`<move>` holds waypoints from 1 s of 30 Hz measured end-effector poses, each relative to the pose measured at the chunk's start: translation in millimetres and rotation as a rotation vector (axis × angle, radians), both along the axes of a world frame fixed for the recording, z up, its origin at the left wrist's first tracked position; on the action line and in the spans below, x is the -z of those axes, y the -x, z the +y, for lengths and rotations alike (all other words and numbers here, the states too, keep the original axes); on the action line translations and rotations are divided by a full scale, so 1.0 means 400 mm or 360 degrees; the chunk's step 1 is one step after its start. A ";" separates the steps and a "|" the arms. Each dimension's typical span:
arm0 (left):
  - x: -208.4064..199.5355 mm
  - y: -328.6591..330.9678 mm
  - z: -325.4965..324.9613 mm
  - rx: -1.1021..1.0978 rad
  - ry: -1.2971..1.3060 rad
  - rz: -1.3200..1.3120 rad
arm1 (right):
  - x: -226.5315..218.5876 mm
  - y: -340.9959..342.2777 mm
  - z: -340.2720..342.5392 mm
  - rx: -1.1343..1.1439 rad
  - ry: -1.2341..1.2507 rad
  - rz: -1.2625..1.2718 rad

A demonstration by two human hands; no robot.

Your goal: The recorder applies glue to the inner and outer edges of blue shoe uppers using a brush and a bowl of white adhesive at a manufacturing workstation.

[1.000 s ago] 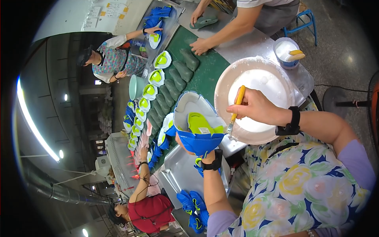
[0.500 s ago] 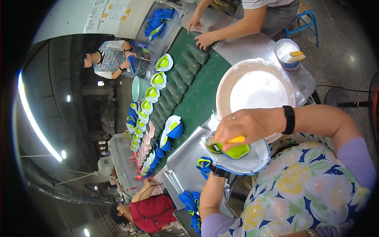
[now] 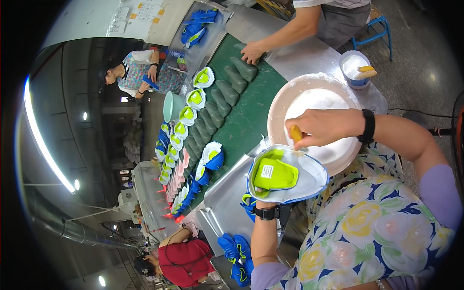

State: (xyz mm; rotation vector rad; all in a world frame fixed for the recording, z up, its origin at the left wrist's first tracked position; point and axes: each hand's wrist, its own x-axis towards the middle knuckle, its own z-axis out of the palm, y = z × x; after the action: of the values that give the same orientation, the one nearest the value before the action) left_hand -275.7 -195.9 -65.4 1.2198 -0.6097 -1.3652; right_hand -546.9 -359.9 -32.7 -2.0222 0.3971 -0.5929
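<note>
Your left hand (image 3: 261, 197) holds a shoe upper (image 3: 286, 177) from underneath, fingers clamped on its edge at about 7 o'clock; most of the hand is hidden beneath it. The upper lies inside-up, white lining showing around a lime-green tongue, its long axis running from 8 o'clock to 2 o'clock. Your right hand (image 3: 323, 126) sits just beyond it at 1 o'clock, pinched tight on a yellow-handled brush (image 3: 296, 134) whose tip touches the upper's far rim. The right wrist bends inward, forearm entering from 3 o'clock. Both hover over the white glue basin (image 3: 280, 104), beside the green conveyor belt (image 3: 251, 116).
</note>
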 end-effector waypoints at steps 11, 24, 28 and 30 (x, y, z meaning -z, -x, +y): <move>-0.009 0.023 -0.024 -0.0050 0.0274 -0.0491 | 0.037 0.008 0.017 -0.0139 0.1047 -0.0322; 0.040 0.005 -0.084 -0.0129 0.0199 0.0031 | 0.026 -0.037 -0.033 0.0542 0.0091 -0.0510; 0.081 -0.081 -0.085 -0.0315 0.0243 0.0298 | 0.081 -0.015 -0.055 0.0581 -0.0162 -0.0109; 0.126 -0.179 -0.096 -0.0235 0.0321 -0.0498 | 0.100 0.006 -0.046 0.0718 -0.0407 -0.0265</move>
State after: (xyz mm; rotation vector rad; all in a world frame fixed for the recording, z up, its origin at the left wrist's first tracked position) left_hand -204.0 -234.3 -115.7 1.2953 -0.8376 -0.9714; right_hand -549.1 -378.4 -72.6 -1.6300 0.7955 -0.9284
